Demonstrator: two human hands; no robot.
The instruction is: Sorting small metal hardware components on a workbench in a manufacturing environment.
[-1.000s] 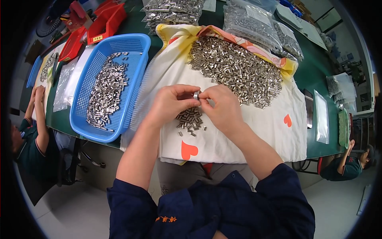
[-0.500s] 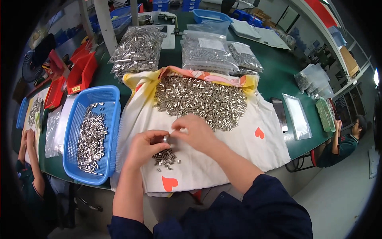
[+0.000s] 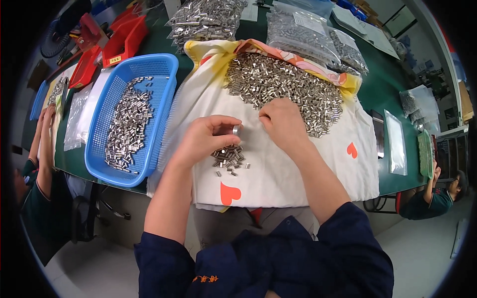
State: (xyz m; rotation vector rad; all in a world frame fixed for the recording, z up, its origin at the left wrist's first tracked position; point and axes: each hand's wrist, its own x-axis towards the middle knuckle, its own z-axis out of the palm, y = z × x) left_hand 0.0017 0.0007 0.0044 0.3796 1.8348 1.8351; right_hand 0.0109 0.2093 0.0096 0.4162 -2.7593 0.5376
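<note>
Left hand (image 3: 204, 134): pinching silver round metal piece (image 3: 236, 130).
Right hand (image 3: 284, 122): fingers curled; cannot tell if pinching anything.
Short silver metal cylinders (image 3: 230, 158): below left fingertips, toward white cloth's (image 3: 278, 174) front edge.

You work in a workshop, its green bench (image 3: 378, 85) bearing heaped metal parts (image 3: 285, 82), packed clear bags (image 3: 297, 38), red bins (image 3: 124, 42) and a blue basket (image 3: 162, 97), with co-workers (image 3: 428, 204) to your left and right.
</note>
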